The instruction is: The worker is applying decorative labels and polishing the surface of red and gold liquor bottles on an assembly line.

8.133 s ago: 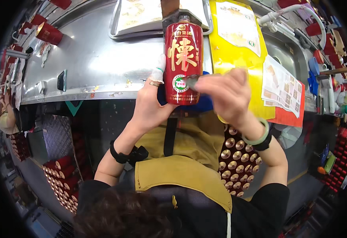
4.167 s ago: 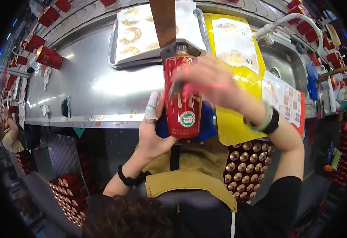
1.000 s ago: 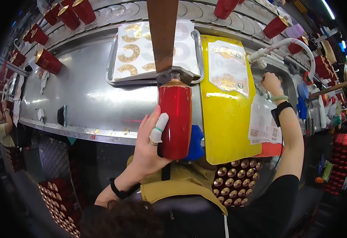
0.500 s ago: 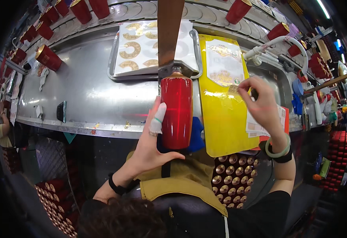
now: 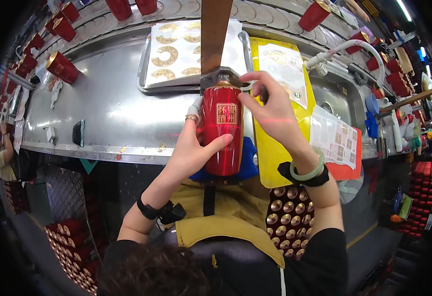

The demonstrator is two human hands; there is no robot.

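There is open room on the shiny metal table (image 5: 112, 123) to the left of the red bottle (image 5: 222, 130). Behind the bottle, a tray (image 5: 144, 69) and a brown post (image 5: 215, 34) block the way. A yellow sheet (image 5: 275, 153) lies close on the right.

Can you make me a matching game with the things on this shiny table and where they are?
Things:
1. tall red glossy bottle
2. flat metal tray with gold ring stickers
3. pale green bangle
4. bright yellow plastic sheet

Places:
A. on the right wrist
B. lying flat to the right of the bottle
C. gripped by the left hand, with the right hand at its top
D. on the steel table, behind the bottle

Pairs: 1-C, 2-D, 3-A, 4-B
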